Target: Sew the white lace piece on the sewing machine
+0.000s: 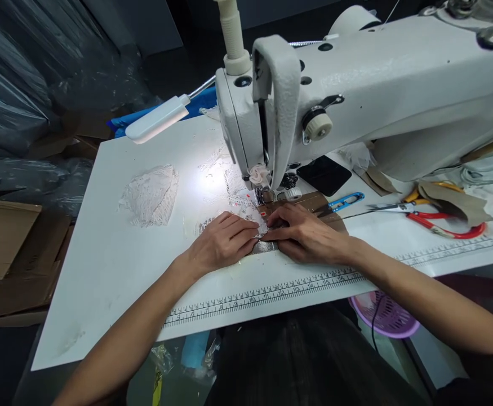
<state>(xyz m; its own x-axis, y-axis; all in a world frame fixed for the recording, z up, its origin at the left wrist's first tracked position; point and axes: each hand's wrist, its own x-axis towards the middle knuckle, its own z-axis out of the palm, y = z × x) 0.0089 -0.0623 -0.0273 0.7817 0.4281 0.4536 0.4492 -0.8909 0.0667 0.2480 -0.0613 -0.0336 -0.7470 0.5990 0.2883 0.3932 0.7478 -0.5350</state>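
White lace fabric [246, 210] lies under the needle area of a white sewing machine [267, 194]. My left hand [226, 241] rests on the lace just left of the presser foot, its fingers pressed together on the fabric edge. On the right, my right hand [303, 232] has its fingers curled at the lace edge in a pinch, over the brown and metal plate. The fingertips of both hands nearly meet in front of the foot. A second piece of white lace [151, 195] lies bunched on the table's left side.
On the white table [115, 270], a black phone [325, 174], blue thread snips [345, 202] and red-handled scissors [447, 225] lie to the right. A lamp [157, 119] hangs at the back left. A purple basket [383, 316] stands below the front edge.
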